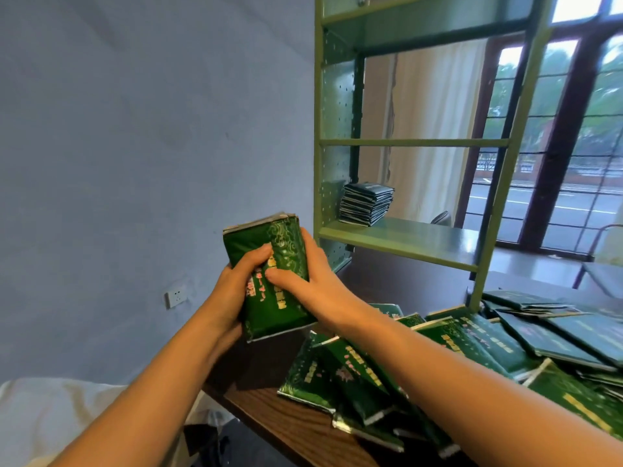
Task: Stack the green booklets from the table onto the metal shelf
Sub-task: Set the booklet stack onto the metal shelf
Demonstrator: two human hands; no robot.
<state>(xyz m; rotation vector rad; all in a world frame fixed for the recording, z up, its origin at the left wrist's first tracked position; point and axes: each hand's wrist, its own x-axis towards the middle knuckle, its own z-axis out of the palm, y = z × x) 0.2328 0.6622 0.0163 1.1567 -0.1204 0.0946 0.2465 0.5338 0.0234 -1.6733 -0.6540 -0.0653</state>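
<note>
Both hands — left hand, right hand — grip booklet bundle above table.

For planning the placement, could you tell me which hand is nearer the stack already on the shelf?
Right. The right hand grips the bundle on the side toward the stack, below-left of it; the left hand grips the far side.

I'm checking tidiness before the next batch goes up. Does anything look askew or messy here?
Yes. The stack on the metal shelf is uneven, its booklets skewed rather than squared. On the table, the loose booklets lie in a sprawling, overlapping heap.
</note>
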